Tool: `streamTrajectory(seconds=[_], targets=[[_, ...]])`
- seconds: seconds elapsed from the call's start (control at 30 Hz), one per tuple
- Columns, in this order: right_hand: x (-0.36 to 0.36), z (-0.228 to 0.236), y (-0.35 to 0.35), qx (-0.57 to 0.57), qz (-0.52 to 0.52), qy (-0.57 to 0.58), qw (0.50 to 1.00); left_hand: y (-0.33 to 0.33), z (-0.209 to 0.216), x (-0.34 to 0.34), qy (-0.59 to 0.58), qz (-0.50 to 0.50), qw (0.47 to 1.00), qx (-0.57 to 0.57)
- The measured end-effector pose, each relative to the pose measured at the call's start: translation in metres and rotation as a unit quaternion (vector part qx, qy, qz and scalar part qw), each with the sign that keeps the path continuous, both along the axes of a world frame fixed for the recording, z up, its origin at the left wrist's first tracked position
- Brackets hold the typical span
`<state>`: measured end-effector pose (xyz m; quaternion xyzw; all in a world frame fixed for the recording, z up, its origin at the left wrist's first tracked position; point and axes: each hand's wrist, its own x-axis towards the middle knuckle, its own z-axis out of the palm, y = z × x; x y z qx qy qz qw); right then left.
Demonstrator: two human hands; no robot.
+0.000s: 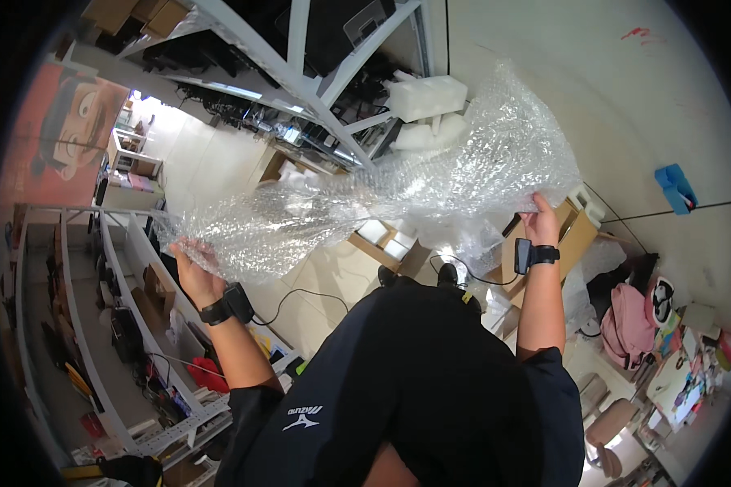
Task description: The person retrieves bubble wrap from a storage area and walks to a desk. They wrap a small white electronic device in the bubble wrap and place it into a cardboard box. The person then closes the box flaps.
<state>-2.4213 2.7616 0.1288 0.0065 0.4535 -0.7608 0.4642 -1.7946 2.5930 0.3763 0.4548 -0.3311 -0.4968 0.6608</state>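
A pale wall (536, 36) fills the upper right, marked by a red scribble (643, 34) and carrying a small blue holder (672, 185). Light, glossy floor tiles (207, 158) run toward a bright patch at the upper left, beside an orange-red panel (24, 162) with a cartoon figure. A grey metal rack (115, 272) with several loaded shelves lines the left side; another metal rack (321, 91) stands at the top, holding dark items. At the lower right are a cluttered white table (672, 380) and a brown padded seat (613, 420).
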Motion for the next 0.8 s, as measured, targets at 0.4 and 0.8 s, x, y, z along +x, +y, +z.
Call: streamTrajectory(seconds=[0.4,0.8], targets=[[-0.006,0.039,0.001,-0.123,-0.057,-0.083,0.987,0.006,0.016,-0.006,0.013,-0.11,0.993,0.04],[0.048,0.144,-0.007,-0.353,0.164,-0.105,0.915,-0.009,-0.048,-0.191,-0.56,-0.381,0.734,-0.056]])
